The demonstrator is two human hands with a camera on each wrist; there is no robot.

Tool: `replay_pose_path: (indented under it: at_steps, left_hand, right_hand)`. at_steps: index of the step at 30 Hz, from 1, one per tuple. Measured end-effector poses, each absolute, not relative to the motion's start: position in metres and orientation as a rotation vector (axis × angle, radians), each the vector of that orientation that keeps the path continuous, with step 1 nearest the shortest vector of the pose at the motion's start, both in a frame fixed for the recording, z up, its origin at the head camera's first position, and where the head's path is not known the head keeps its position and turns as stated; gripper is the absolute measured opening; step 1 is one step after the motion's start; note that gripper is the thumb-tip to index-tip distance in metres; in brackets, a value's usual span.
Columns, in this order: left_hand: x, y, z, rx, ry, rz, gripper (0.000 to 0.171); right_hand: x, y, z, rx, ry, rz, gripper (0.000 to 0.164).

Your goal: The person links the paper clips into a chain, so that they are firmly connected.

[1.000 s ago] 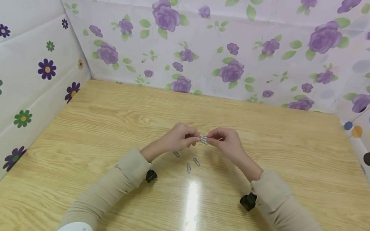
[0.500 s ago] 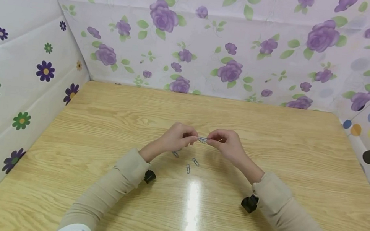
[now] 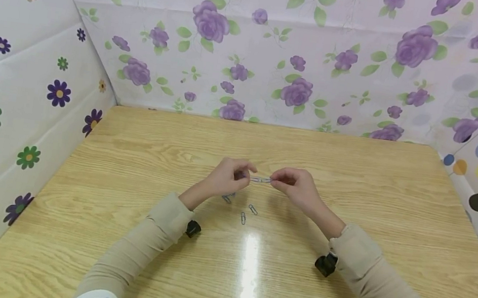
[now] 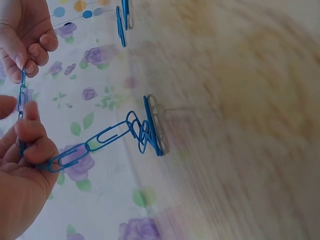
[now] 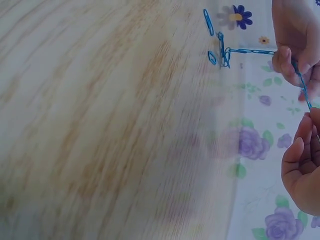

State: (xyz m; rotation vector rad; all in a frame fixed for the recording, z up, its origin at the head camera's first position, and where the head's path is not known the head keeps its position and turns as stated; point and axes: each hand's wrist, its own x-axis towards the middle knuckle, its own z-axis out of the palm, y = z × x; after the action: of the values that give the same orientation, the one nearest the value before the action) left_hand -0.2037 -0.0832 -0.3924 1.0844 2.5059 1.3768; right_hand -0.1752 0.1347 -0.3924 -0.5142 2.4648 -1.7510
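A chain of linked blue paper clips (image 3: 260, 179) stretches between both hands, just over the table. My right hand (image 3: 297, 183) pinches its end clip between thumb and fingertips. My left hand (image 3: 228, 176) holds the chain further along, its index finger raised off it. In the left wrist view, the rest of the chain (image 4: 107, 135) runs out of the left hand (image 4: 25, 175) down to the table, where its lower clips lie bunched together. The part of the chain inside the left palm is hidden.
Two loose paper clips, one (image 3: 252, 209) nearer the hands and another (image 3: 243, 217) closer to the person, lie on the wooden table (image 3: 121, 234). A flowered cloth (image 3: 251, 46) hangs behind the table's far edge.
My hands have moved slightly apart, and a longer, straighter stretch of chain shows between them. The left index finger has lifted from the clips. The loose clips have stayed put.
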Motion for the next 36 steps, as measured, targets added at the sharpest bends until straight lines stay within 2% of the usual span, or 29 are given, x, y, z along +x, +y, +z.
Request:
replay_pose_path:
  at_steps: [4, 15, 24, 36]
  left_hand:
    - [-0.205, -0.081, -0.394, 1.159, 2.531, 1.291, 0.035]
    - [-0.207, -0.076, -0.400, 1.433, 2.642, 1.202, 0.016]
    - [-0.206, -0.076, -0.401, 1.447, 2.637, 1.222, 0.007]
    - [-0.210, -0.083, -0.401, 1.222, 2.615, 1.453, 0.010]
  right_hand:
    - [-0.176, 0.135, -0.393, -0.491, 2.410, -1.788, 0.011]
    - [-0.179, 0.129, -0.393, -0.316, 2.172, -1.860, 0.016]
    - [-0.182, 0.128, -0.393, -0.168, 2.037, -1.872, 0.019]
    - [-0.176, 0.129, -0.409, -0.247, 2.306, -1.551, 0.019]
